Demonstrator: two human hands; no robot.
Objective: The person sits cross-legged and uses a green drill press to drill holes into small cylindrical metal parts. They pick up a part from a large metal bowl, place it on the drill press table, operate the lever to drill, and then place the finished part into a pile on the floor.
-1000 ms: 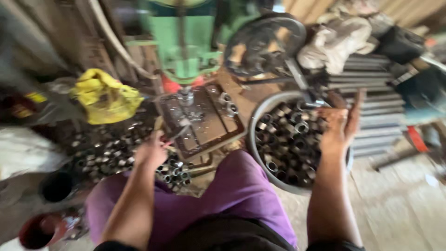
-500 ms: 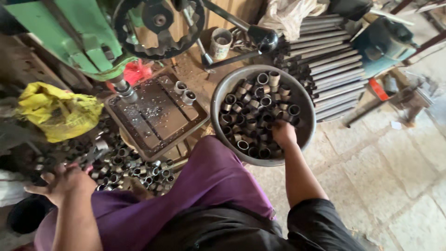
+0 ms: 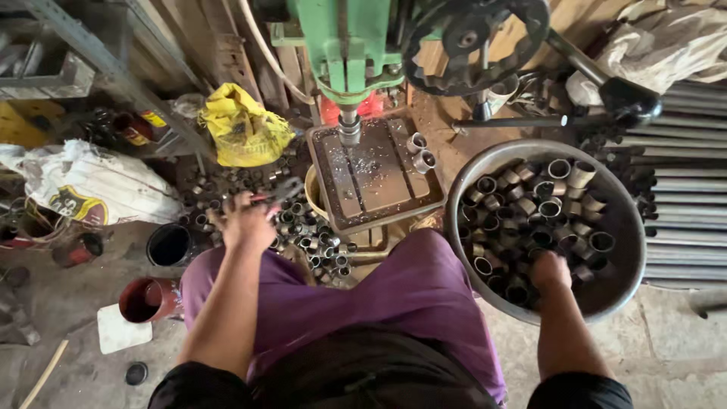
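Observation:
My left hand (image 3: 242, 221) hovers over a heap of short metal rings (image 3: 307, 236) on the floor, left of the drill table. It grips a plier-like metal tool (image 3: 279, 194) that sticks out toward the table. My right hand (image 3: 550, 271) is down in a big grey metal basin (image 3: 460, 185), its fingers buried among several short metal rings (image 3: 556, 197). I cannot see whether it holds one. A green drill press (image 3: 348, 45) stands ahead, with two rings (image 3: 420, 151) on its brown table (image 3: 375, 178).
A black handwheel (image 3: 473, 42) and long lever (image 3: 522, 121) stick out of the press. Metal tubes (image 3: 681, 189) are stacked at the right. A yellow bag (image 3: 242, 125), white sack (image 3: 98, 185), black can (image 3: 168, 244) and red can (image 3: 148, 299) sit at the left.
My left hand has come in from the far left to the ring heap beside the drill table. My right hand stays in the basin, now nearer its front edge.

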